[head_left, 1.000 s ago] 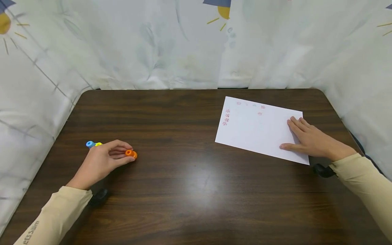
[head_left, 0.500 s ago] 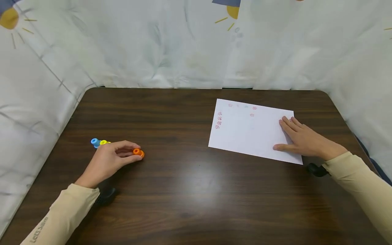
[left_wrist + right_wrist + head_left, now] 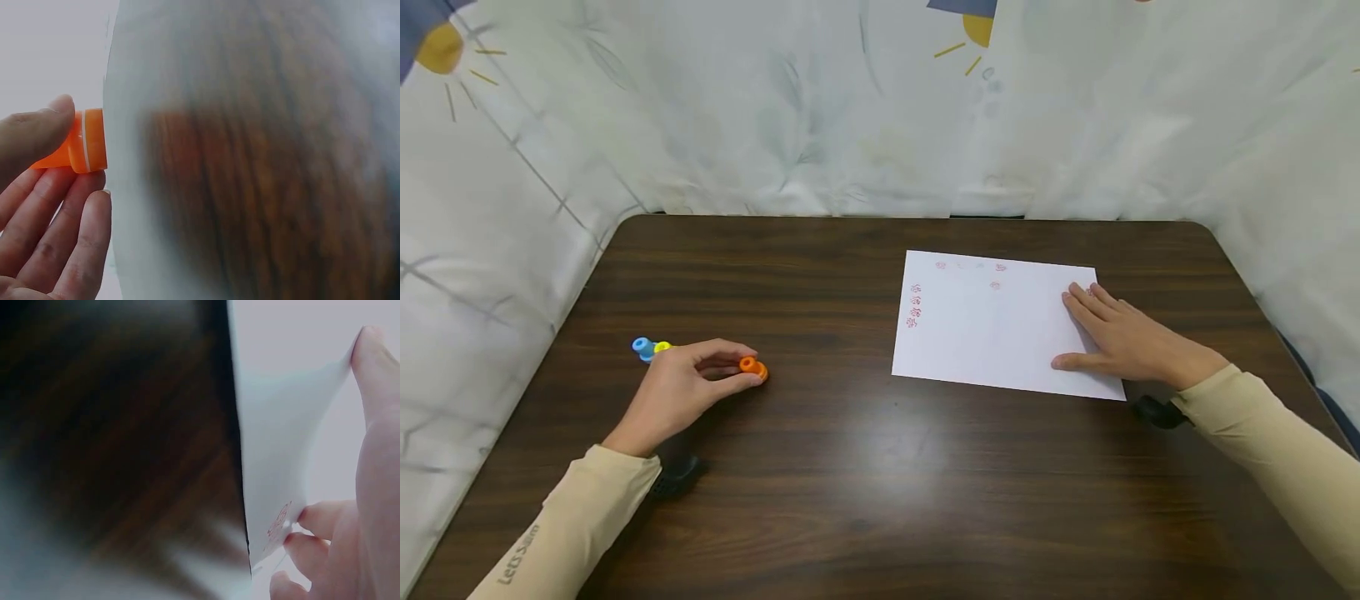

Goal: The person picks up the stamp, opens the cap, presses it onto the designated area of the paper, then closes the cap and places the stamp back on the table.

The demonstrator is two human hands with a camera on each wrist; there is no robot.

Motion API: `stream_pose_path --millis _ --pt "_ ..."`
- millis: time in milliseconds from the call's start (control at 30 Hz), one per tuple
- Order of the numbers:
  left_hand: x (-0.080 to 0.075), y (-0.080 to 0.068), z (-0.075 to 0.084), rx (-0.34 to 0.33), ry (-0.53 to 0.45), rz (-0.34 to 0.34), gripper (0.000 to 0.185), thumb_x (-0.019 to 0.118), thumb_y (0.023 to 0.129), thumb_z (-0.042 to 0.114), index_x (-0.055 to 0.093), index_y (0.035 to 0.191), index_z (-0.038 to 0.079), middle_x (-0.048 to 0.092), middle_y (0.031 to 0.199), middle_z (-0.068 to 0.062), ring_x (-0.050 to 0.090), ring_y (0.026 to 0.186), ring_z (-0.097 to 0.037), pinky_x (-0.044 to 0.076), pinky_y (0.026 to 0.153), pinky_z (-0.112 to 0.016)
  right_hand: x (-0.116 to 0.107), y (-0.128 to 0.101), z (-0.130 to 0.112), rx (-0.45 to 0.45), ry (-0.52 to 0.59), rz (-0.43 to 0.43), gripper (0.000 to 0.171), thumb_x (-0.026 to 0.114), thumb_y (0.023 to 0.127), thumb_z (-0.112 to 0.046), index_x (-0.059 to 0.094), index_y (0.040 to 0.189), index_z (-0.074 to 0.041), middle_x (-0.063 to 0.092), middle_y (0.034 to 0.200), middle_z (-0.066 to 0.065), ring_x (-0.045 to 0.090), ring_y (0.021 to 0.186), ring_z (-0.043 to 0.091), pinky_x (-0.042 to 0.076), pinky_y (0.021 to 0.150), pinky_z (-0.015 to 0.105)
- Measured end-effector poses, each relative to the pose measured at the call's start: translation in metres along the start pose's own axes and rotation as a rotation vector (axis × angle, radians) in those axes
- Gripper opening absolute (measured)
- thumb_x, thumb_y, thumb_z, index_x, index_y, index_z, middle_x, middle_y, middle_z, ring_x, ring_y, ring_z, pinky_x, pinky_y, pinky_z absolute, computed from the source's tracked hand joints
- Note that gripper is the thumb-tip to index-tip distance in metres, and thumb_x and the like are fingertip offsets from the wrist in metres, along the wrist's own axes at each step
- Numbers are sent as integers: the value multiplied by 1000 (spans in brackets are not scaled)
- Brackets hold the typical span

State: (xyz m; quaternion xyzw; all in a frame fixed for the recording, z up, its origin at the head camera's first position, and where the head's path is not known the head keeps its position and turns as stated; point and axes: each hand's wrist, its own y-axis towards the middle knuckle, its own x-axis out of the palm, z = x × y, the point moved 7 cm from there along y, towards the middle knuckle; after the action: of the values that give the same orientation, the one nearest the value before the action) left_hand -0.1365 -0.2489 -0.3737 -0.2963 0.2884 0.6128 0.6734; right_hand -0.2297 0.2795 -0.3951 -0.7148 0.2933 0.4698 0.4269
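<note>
My left hand (image 3: 681, 392) pinches a small orange stamp (image 3: 749, 367) between thumb and fingers, on the left of the table. In the left wrist view the stamp (image 3: 94, 140) shows a thin white line around it near one end. Partly behind that hand are a blue stamp (image 3: 643, 348) and a yellow stamp (image 3: 661, 347). On the right, my right hand (image 3: 1123, 337) lies with spread fingers on the right end of a white sheet of paper (image 3: 985, 333). Small reddish prints (image 3: 914, 306) run down the sheet's left side, and fainter ones cross its top.
Everything rests on a dark wood-grain table (image 3: 820, 467) with rounded far corners. Pale patterned curtains (image 3: 715, 108) hang close behind it and along both sides.
My right hand has slid the paper leftward and slightly nearer, turning it straighter. My left hand keeps its pinch on the orange stamp, nearly in place. The head view has shifted a little.
</note>
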Motion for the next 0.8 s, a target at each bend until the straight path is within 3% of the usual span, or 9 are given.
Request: stream_pose_path --millis 667,800 --pt "9 13 20 60 -47 33 38 86 85 37 76 118 21 79 115 -3 74 101 -20 49 84 0 -1 20 -48 -112 -63 19 113 61 90 -74 17 164 0 13 173 23 19 160 46 21 128 66" --pt "14 18 27 105 -81 42 36 87 84 33 77 117 20 79 114 -2 73 96 -7 54 85 -4 -1 23 -57 -131 -86 24 113 60 90 -75 19 164 1 14 173 24 21 159 45 23 128 65"
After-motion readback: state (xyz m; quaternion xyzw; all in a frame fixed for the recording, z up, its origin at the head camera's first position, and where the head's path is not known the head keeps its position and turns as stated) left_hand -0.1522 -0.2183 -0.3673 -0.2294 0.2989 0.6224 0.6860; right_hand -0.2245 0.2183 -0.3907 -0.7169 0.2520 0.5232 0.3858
